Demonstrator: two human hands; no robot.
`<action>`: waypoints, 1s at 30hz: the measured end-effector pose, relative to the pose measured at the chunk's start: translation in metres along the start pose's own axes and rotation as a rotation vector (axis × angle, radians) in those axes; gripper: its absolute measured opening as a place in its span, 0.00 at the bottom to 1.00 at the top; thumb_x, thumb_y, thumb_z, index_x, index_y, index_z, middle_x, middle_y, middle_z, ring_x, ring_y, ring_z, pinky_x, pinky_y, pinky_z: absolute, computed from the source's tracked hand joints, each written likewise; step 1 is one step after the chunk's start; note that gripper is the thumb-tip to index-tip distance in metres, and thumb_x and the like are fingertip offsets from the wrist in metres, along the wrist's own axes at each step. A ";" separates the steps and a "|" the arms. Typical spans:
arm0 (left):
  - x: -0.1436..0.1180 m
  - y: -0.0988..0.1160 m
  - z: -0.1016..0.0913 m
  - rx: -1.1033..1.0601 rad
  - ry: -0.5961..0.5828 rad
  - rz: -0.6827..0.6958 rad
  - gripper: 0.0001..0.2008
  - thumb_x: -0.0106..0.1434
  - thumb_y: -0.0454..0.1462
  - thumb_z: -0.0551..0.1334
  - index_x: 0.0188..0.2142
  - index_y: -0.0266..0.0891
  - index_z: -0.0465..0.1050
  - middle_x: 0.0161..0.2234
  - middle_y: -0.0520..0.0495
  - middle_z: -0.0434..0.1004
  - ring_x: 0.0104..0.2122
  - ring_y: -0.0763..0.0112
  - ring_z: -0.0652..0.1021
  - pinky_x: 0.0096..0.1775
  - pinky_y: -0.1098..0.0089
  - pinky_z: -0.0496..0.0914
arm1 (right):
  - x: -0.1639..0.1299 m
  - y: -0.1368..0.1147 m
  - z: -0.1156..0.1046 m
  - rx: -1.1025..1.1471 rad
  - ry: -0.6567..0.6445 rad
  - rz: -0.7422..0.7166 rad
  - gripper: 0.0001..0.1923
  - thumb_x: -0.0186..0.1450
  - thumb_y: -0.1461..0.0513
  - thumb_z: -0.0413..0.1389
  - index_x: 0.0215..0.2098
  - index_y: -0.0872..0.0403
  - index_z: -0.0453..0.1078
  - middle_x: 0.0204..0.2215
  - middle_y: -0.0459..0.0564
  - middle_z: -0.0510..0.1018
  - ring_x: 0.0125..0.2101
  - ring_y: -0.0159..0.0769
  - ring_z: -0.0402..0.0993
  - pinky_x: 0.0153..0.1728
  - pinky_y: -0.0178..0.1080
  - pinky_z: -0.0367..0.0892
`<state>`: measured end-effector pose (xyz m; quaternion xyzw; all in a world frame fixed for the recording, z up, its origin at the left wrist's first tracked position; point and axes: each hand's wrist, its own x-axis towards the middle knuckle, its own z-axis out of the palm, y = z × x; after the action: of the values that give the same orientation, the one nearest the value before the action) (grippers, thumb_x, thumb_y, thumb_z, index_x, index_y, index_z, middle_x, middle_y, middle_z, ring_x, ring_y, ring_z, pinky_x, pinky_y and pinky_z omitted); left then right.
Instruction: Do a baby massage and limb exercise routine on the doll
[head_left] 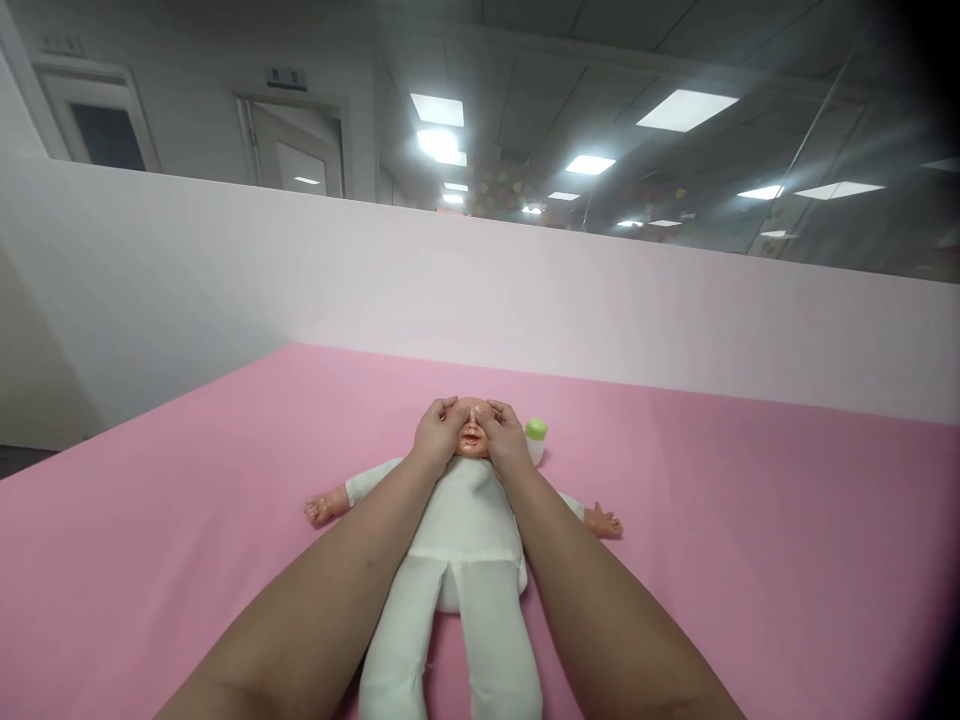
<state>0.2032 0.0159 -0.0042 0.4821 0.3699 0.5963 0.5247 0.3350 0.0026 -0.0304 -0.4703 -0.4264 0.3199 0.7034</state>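
Doll (461, 520) position: flat on its back on the pink sheet (750, 560), head far from the camera, legs toward it. Body and legs are clad in white. Both doll arms extend sideways, with bare plastic hands resting on the sheet.

Left hand (436, 436) position: on the left side of the doll's head, forearm running up over the doll's torso. Fingers are curled and held close together, tips pressed on the upper face near the brow.

Right hand (504, 436) position: on the right side of the doll's head, mirrored to the left hand. Fingers are likewise bent and close together, tips pressed on the upper face. Fingertips of the two hands nearly meet above the doll's nose; contact between them cannot be confirmed. Nose and mouth remain visible between the hands. Neither hand pinches or lifts anything; both lie on the head.

Bottle (535, 440) position: upright on the sheet, just beside the right hand and the doll's head. Body is pale, cap is green.

Wall (600, 300): a plain pale panel rises behind the sheet. Above it, ceiling lights (686, 108) and two doors (296, 145) are visible.
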 end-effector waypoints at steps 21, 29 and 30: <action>-0.003 0.011 0.005 -0.153 0.055 -0.154 0.19 0.59 0.34 0.67 0.51 0.39 0.78 0.45 0.41 0.83 0.40 0.62 0.82 0.47 0.61 0.77 | 0.006 0.004 -0.004 0.234 -0.052 0.147 0.28 0.58 0.57 0.65 0.57 0.48 0.76 0.62 0.49 0.76 0.59 0.46 0.74 0.61 0.49 0.69; -0.007 0.010 0.001 -0.035 -0.026 -0.042 0.29 0.52 0.38 0.76 0.53 0.39 0.73 0.50 0.39 0.78 0.44 0.57 0.82 0.47 0.58 0.77 | 0.000 -0.001 -0.006 0.053 -0.048 -0.020 0.29 0.56 0.52 0.70 0.54 0.47 0.76 0.52 0.49 0.80 0.52 0.46 0.76 0.54 0.46 0.73; -0.005 0.008 0.001 -0.015 -0.027 -0.033 0.30 0.51 0.39 0.77 0.53 0.39 0.73 0.50 0.39 0.78 0.45 0.57 0.82 0.47 0.58 0.77 | 0.000 0.000 -0.006 0.043 -0.044 -0.022 0.29 0.55 0.51 0.70 0.54 0.47 0.76 0.51 0.49 0.80 0.51 0.45 0.76 0.53 0.45 0.73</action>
<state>0.2016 0.0093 0.0023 0.4798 0.3660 0.5840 0.5429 0.3400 0.0002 -0.0313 -0.4432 -0.4402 0.3313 0.7071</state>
